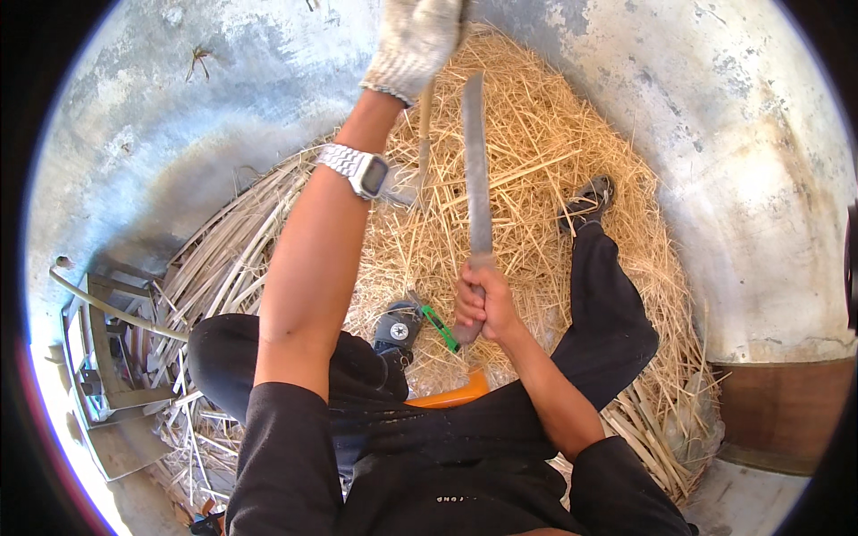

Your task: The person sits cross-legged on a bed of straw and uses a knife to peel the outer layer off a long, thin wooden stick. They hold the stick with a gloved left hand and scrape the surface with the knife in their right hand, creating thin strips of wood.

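Observation:
My right hand [483, 304], bare, is wrapped round the handle of a machete [477, 170]. Its long grey blade points up and away from me, above the straw. My left hand [409, 45], in a whitish knit glove, is raised at the far edge of view, fingers partly cut off. A thin bamboo stick [424, 134] runs down from under the glove toward the straw, and the hand appears closed on its upper part. Between my legs, a green box cutter [440, 329] lies close to the machete's handle.
Straw-like shavings [527, 116] cover the ground around my feet, with longer split strips [219, 223] at the left. A wooden frame [112, 344] stands at far left. Something orange [451, 393] shows between my legs. A curved grey wall [715, 179] rises around.

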A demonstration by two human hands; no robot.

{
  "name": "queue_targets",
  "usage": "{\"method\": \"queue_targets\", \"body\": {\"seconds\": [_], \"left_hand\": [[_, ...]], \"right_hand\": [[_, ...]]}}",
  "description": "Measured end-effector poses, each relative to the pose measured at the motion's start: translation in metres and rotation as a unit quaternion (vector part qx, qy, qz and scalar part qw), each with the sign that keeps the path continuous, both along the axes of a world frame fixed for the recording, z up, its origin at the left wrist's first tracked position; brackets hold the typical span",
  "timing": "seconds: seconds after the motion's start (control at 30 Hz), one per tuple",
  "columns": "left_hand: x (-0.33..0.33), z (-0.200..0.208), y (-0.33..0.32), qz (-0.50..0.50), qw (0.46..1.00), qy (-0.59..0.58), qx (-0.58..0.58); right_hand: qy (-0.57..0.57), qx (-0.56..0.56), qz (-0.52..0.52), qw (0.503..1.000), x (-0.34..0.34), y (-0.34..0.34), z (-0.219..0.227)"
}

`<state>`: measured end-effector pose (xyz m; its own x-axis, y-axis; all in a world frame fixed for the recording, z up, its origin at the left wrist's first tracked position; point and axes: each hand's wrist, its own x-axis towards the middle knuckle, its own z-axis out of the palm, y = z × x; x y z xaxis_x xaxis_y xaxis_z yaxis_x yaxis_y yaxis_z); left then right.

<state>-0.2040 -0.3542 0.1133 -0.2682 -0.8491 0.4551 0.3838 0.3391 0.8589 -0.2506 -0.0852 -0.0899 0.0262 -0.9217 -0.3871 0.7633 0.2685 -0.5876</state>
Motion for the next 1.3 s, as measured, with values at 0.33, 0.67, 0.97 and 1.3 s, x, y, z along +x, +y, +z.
{"method": "queue_targets", "body": {"seconds": [0.33, 0.67, 0.97, 1.3], "left_hand": [[0.027, 0.005, -0.014, 0.024, 0.996, 0.082, -0.024], [0.003, -0.009, -0.006, -0.004, 0.997, 0.074, -0.001], [-0.009, -0.023, -0.008, -0.045, 0.997, 0.046, -0.042], [0.059, -0.032, 0.028, -0.026, 0.990, 0.140, -0.009]], "right_hand": [[0.349, -0.321, -0.357, 0.805, -0.018, -0.064, 0.113], [0.321, 0.126, 0.099, 0.933, -0.019, -0.053, -0.048], [0.656, -0.010, -0.094, 0.749, 0.001, -0.028, -0.062], [0.643, 0.047, 0.030, 0.764, 0.011, -0.002, -0.039]]}}
